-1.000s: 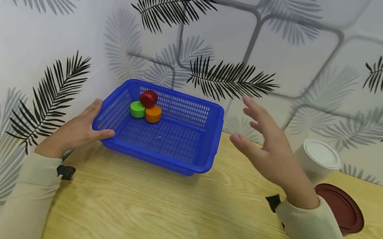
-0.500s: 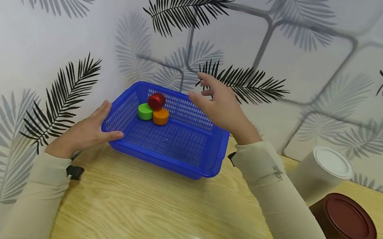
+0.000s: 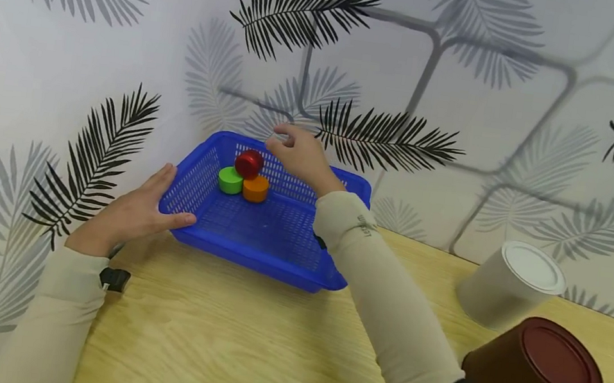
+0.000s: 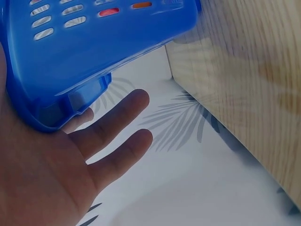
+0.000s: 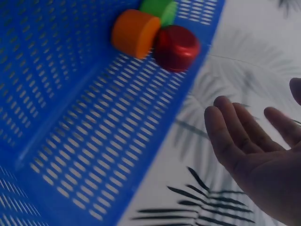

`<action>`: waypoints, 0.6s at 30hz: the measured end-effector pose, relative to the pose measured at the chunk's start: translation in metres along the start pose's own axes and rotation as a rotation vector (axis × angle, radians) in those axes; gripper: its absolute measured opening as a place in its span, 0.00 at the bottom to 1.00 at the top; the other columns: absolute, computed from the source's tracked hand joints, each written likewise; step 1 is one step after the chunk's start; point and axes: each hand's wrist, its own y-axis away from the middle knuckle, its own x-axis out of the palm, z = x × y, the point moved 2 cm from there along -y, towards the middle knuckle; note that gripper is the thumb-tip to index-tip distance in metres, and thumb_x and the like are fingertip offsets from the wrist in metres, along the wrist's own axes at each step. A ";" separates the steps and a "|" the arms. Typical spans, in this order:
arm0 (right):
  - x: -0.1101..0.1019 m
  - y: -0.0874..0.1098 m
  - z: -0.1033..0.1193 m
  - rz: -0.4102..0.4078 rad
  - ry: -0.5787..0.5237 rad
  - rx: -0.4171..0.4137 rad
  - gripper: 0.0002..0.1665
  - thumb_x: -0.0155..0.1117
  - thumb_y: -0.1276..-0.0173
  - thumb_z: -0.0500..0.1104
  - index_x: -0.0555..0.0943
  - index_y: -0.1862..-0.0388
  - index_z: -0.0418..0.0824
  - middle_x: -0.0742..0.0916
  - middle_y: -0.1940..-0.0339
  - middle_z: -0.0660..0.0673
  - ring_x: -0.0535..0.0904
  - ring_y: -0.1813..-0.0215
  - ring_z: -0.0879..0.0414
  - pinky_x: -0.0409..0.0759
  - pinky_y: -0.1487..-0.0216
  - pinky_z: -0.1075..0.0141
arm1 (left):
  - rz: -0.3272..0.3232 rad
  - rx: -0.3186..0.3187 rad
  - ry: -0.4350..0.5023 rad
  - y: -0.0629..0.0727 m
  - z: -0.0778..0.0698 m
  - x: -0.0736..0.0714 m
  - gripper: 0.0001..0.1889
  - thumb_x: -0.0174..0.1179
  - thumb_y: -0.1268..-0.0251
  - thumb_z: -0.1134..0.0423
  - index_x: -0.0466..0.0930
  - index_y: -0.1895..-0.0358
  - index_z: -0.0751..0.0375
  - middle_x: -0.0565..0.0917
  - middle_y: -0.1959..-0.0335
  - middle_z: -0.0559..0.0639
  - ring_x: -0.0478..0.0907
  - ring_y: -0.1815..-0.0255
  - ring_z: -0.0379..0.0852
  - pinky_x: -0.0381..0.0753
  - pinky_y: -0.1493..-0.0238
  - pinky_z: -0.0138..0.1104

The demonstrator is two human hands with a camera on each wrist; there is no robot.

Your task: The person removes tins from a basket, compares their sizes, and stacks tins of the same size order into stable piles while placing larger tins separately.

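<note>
A blue plastic basket (image 3: 256,227) stands on the table, with a green round piece (image 3: 230,180) and an orange round piece (image 3: 255,189) side by side inside. A shiny red round piece (image 3: 249,164) leans on top of them. My left hand (image 3: 132,214) rests against the basket's left front corner, thumb over the rim. Beneath that corner in the left wrist view, two fingers (image 4: 115,125) stretch out straight. Above the basket's back rim hovers my right hand (image 3: 302,155), holding nothing. In the right wrist view its fingers (image 5: 225,136) are loosely bent, apart from the red piece.
To the right on the wooden table (image 3: 194,338) stand a white lidded can (image 3: 510,286) and a dark red-brown lidded can (image 3: 531,370). A leaf-patterned wall covering (image 3: 469,109) rises right behind the basket.
My right hand has moved left, from right of the basket to above its back rim close to the red piece. My left hand stays at the basket's corner. The head view has shifted slightly.
</note>
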 end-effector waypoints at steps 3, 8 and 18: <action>0.016 -0.018 -0.006 0.082 0.065 -0.018 0.30 0.59 0.23 0.46 0.71 0.24 0.45 0.79 0.33 0.40 0.79 0.44 0.49 0.78 0.49 0.58 | 0.001 0.000 0.005 0.000 0.000 -0.002 0.61 0.58 0.35 0.30 0.28 0.19 0.64 0.30 0.18 0.60 0.35 0.20 0.66 0.45 0.27 0.63; 0.043 -0.037 -0.014 0.226 0.218 -0.037 0.38 0.60 0.28 0.39 0.64 0.20 0.47 0.74 0.27 0.41 0.75 0.43 0.49 0.74 0.48 0.59 | -0.021 -0.010 0.027 0.001 -0.001 0.004 0.62 0.57 0.35 0.29 0.27 0.19 0.62 0.29 0.18 0.58 0.34 0.19 0.64 0.44 0.26 0.62; 0.088 -0.049 -0.019 0.243 0.419 0.043 0.43 0.60 0.25 0.54 0.55 0.17 0.55 0.77 0.31 0.42 0.74 0.36 0.45 0.74 0.40 0.52 | -0.038 -0.030 0.019 0.008 0.002 0.009 0.61 0.60 0.35 0.32 0.28 0.19 0.62 0.31 0.17 0.58 0.36 0.19 0.65 0.47 0.27 0.62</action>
